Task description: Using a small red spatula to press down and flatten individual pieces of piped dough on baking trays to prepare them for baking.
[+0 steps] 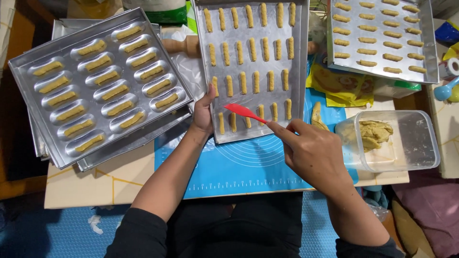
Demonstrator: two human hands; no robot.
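At centre frame, right hand [313, 155] pinching a thin red silicone spatula [245, 112] between fingertips, blade tip pointing up-left over the lowest row of dough sticks. Left hand [202, 113] just left of it, fingers curled over the lower left edge of the flat metal baking tray [299, 71], thumb raised along the rim. Tray dull silver, smooth, rectangular, carrying four rows of short, pale tan dough sticks [243, 82], rough-surfaced and finger-shaped, standing apart from one another. Beneath the tray and hands, a blue silicone mat [244, 165], printed with white rings and ruler marks. At upper left, a moulded metal pan [98, 83] with oblong rounded hollows, each filled with one dough stick, stacked askew on similar pans. At upper right, another flat tray [425, 43] with three columns of the same sticks lying crosswise. At right of the mat, a clear plastic tub [411, 138], rectangular with rounded corners, holding a lump of crumbly tan dough [373, 134]. Between the two flat trays, crumpled yellow packets [339, 83].
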